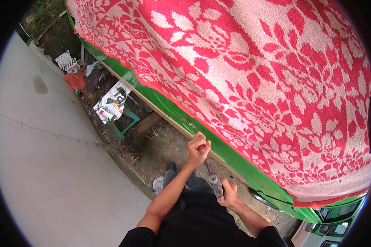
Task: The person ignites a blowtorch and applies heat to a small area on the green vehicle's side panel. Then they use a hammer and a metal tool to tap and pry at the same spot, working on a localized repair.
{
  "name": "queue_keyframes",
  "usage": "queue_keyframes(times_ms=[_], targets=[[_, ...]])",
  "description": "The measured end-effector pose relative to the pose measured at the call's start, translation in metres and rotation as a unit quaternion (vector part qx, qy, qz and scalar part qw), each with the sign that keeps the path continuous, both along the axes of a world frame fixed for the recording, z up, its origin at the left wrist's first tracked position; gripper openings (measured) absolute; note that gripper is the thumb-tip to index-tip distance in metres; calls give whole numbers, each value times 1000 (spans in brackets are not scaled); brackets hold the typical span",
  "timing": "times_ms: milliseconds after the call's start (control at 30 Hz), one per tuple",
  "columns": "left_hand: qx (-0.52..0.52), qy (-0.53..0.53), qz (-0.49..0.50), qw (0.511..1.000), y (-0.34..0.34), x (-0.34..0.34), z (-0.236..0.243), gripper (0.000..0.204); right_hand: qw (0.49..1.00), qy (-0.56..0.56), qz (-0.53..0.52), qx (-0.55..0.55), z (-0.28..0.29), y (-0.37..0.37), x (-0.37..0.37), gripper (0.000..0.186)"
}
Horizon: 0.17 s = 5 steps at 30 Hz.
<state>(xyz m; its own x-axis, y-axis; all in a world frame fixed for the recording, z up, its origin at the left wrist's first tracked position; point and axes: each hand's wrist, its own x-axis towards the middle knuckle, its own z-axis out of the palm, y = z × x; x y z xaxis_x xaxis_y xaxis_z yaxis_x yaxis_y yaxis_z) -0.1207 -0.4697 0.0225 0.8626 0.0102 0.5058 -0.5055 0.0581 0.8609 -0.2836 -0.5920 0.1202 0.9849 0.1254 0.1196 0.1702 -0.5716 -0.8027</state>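
Note:
My left hand [197, 152] is closed in a fist round a tool with a rounded reddish-brown handle end [201, 149]; the rest of that tool is hidden. The fist is at the pale edge strip [177, 126] along a green panel [213, 142]. Whitish scuff marks show on the green just beyond it. Lower and to the right, my right hand [228, 192] grips a worn grey hammer-like tool [214, 179]. Its narrow end points up toward my left fist, a short gap apart. A red and pale flowered towel cloth [243, 94] drapes over the green body.
A smooth grey wall [49, 136] curves along my left. Between wall and panel stand a green stool [130, 119] and printed white sacking [111, 103], with a red bag [75, 80] and litter farther off. Vehicle windows [338, 212] show at lower right.

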Motion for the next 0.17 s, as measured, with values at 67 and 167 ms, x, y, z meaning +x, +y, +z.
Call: queue_keyframes(times_ms=[67,167], targets=[[14,-15,-13,1000,0,-3,4,35,1000,-5,-1,1,-1,-1,-2,19],[23,-54,-17,998,-4,-9,13,33,999,28,-17,2,-4,-2,-3,19]])
